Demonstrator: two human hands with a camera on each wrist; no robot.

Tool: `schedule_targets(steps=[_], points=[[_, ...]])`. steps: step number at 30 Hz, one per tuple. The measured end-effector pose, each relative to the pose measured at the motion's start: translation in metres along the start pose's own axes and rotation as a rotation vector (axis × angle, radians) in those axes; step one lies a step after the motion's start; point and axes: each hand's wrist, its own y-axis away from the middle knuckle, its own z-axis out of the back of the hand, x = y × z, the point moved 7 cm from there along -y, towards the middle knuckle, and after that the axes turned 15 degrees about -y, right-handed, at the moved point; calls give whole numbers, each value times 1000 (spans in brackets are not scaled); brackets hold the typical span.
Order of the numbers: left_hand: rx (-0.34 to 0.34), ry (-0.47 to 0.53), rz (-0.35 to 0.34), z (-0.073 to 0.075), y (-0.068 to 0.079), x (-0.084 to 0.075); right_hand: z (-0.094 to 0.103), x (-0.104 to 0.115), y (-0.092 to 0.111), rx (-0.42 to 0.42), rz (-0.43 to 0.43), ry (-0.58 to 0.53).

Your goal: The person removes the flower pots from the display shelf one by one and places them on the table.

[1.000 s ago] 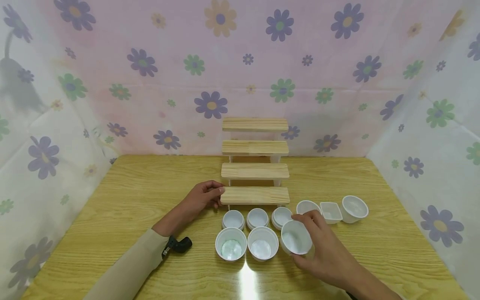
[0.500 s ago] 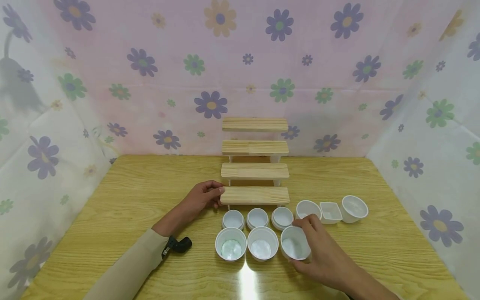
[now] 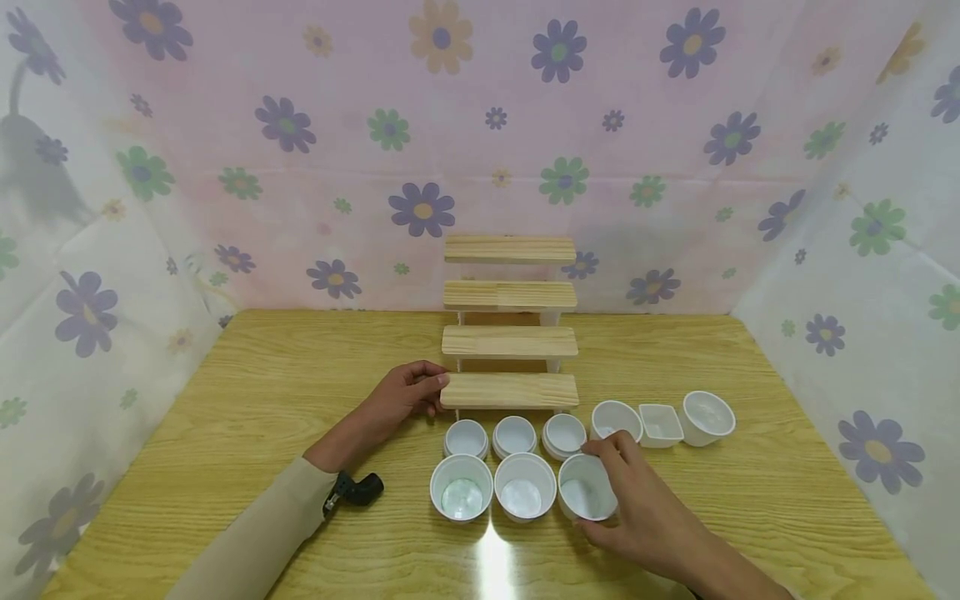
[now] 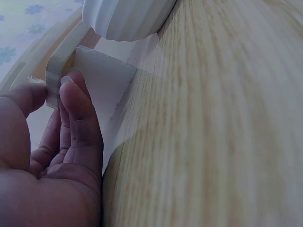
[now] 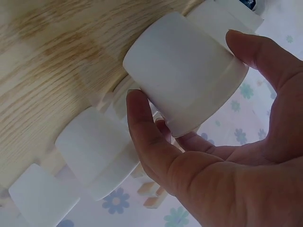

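Observation:
A small stepped wooden display stand (image 3: 510, 391) stands at the middle of the table. My left hand (image 3: 399, 398) pinches the left end of its lowest board (image 4: 56, 71), thumb on one face and a finger on the other. In my right hand (image 3: 647, 515) is a white plastic cup (image 3: 581, 490), held between thumb and fingers at its right side. The right wrist view shows the same cup (image 5: 184, 71) with fingertips against its wall. Two similar cups, a middle one (image 3: 526, 488) and a left one (image 3: 462, 490), stand to its left in one row.
Smaller round jars, such as the middle jar (image 3: 515, 437), stand between the cups and the stand. To the right are a round bowl (image 3: 617, 422), a square dish (image 3: 662, 424) and another round bowl (image 3: 708, 417). Flowered cloth (image 3: 495, 150) surrounds the wooden table (image 3: 315, 350).
The cup in my right hand has gone from tilted to more upright and shifted slightly left, closer to the middle cup. My left hand stays at the stand's board.

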Motion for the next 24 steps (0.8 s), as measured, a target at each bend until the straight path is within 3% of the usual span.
schedule_targets(steps=[8,16,24], points=[[-1,-4,1,1,-1,-1,4,3,0,-7,2,-17],[-10,-1,29,3,2,3,16,2,0,4,-98,-61],[-74,-94,37,13,15,-11,46,7,-11,-78,-18,-46]])
